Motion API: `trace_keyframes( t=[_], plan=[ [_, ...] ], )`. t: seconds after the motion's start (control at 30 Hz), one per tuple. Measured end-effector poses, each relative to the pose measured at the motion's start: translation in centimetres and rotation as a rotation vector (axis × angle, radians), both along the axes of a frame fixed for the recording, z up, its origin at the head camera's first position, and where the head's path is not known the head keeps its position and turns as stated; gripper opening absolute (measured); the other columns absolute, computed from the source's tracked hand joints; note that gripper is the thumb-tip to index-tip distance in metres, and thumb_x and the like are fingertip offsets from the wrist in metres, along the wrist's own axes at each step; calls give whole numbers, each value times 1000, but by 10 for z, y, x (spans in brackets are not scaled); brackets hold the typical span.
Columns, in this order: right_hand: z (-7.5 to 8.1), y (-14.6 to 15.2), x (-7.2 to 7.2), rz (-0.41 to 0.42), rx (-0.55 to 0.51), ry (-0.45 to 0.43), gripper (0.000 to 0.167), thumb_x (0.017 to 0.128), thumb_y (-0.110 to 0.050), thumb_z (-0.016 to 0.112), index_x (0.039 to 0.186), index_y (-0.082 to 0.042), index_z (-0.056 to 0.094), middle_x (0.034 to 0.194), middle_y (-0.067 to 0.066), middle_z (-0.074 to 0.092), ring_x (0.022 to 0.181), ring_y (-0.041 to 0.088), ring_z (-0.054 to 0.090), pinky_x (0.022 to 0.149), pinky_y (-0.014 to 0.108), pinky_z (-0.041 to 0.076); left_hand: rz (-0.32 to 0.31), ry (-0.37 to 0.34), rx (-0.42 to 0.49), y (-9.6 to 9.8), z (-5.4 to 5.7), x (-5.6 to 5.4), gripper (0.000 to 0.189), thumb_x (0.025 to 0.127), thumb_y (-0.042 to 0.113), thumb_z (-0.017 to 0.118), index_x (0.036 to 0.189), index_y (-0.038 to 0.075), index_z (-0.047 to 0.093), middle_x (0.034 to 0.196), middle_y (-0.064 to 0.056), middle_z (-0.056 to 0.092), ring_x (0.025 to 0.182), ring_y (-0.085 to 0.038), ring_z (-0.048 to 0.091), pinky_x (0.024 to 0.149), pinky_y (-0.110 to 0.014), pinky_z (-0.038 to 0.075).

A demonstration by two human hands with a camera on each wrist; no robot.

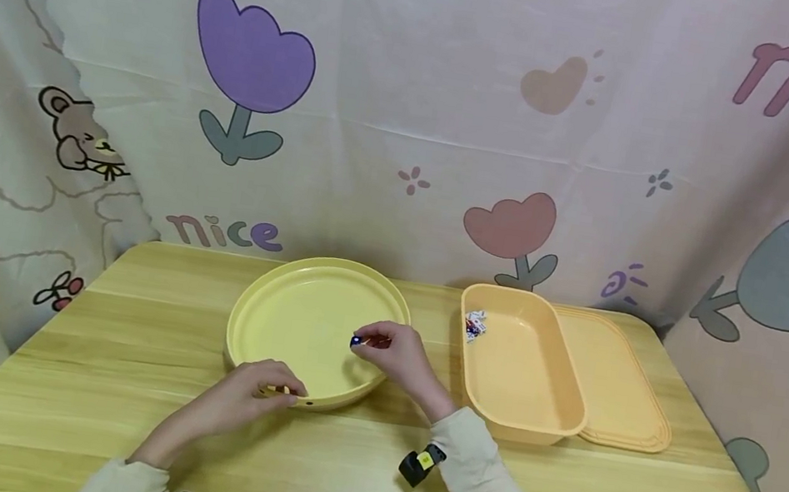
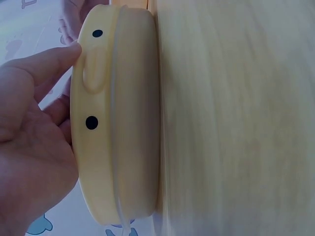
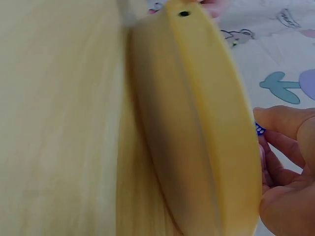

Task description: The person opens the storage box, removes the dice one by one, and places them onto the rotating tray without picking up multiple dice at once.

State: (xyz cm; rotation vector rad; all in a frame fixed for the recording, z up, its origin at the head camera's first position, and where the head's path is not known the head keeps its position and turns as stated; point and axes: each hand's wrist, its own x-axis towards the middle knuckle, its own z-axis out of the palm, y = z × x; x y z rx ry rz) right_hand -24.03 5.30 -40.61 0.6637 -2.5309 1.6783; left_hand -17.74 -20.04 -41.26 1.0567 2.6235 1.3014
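Observation:
A round yellow tray [image 1: 303, 300] with a raised rim lies on the table. My left hand [image 1: 248, 395] holds its near rim, the thumb [image 2: 69, 56] against the edge and the other fingers bent over the inner side. Two black dots and an oval bump mark the tray's outer wall [image 2: 93, 162]. Over the right part of the tray, my right hand [image 1: 403, 358] pinches a small blue die [image 1: 355, 341] with white dots. Something reddish shows under the curled fingers, mostly hidden. In the right wrist view the die [image 3: 259, 130] peeks out beyond the tray wall.
Right of the tray stands an orange rectangular container [image 1: 521, 369], with several small white, red and blue pieces [image 1: 474, 324] at its left wall. An orange lid [image 1: 620, 387] lies flat beside it, partly underneath. A printed curtain [image 1: 389, 69] hangs behind the wooden table [image 1: 332, 473].

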Motion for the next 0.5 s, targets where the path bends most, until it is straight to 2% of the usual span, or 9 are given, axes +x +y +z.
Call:
trace_keyframes(
  t=[0.2,0.5],
  plan=[
    [-1,0,1,-10,3,50,14,82,-3,75,95,1,72,91,8,69,79,13,60,74,24,52,6,11,0,1,-1,0,11,94,15,65,102,13,71,97,5,67,90,-8,58,77,-29,50],
    [-2,-1,2,-29,-4,49,13,82,-2,75,95,0,72,89,7,67,79,11,57,74,23,51,-1,35,10,1,-2,0,11,93,12,65,102,12,71,95,5,67,87,-7,58,75,-28,50]
  ],
)
